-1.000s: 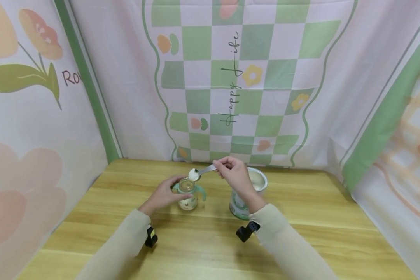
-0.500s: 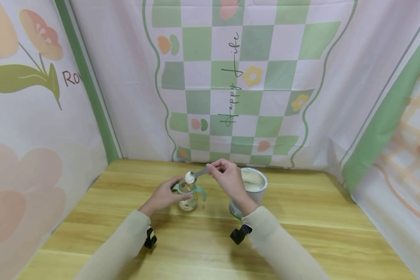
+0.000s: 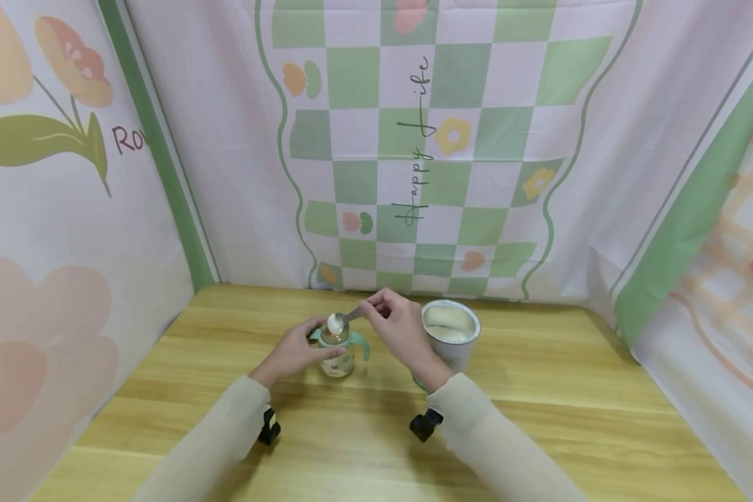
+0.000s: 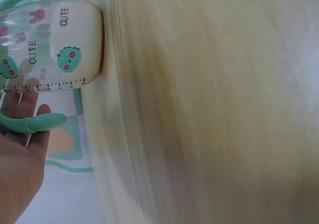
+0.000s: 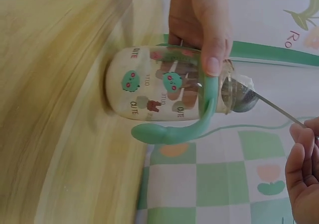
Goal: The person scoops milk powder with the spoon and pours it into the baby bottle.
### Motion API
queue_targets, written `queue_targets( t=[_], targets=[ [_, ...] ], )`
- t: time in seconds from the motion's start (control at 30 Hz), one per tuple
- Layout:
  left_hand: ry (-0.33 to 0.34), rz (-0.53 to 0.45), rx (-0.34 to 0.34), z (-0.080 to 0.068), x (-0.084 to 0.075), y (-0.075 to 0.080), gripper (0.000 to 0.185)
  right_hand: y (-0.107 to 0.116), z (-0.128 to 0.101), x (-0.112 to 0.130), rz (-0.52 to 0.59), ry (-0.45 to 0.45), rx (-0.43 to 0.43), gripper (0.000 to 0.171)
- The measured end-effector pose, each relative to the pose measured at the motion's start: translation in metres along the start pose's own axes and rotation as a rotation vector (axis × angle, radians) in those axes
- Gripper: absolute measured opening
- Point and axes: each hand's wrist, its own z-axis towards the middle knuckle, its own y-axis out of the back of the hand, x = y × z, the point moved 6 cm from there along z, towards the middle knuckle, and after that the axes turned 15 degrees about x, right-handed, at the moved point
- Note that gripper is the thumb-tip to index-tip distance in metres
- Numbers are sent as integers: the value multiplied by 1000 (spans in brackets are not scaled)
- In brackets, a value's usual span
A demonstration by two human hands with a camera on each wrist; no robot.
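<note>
Fingers and thumb of the left hand point(image 3: 298, 354) wrap the clear bottle point(image 3: 337, 364), which stands upright on the wooden table point(image 3: 358, 446) with a green handle point(image 3: 360, 344) jutting to the right. Beyond it to the right, the right hand point(image 3: 401, 331) pinches the handle end of a spoon point(image 3: 353, 314), whose bowl carries a white heap point(image 3: 335, 323), likely powder, at the bottle's mouth; whether the spoon touches the rim is hard to tell. Tipping that load in seems the step in hand. To do it well, hold the bottle firm and vertical, centre the spoon over the opening and turn it slowly, since a heaped load could spill past so narrow a neck. Farther right stands an open tin point(image 3: 459, 354) of pale powder, and at the far side hangs a checked cloth point(image 3: 351, 132).
</note>
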Motion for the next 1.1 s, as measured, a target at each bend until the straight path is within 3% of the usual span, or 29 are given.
queue_targets(
  t=[0.3, 0.53, 0.87, 1.1],
  targets=[
    [-14, -15, 1, 1, 1, 0, 73, -10, -4, 6, -130, 84, 9, 11],
    [-13, -3, -5, 0, 0, 0, 74, -16, -8, 17, -234, 256, 30, 6],
    [-14, 5, 19, 1, 0, 0, 72, -29, -21, 32, -545, 509, 42, 14],
    [-9, 22, 18, 1, -1, 1, 73, -30, -25, 37, -600, 577, 75, 17]
  ],
)
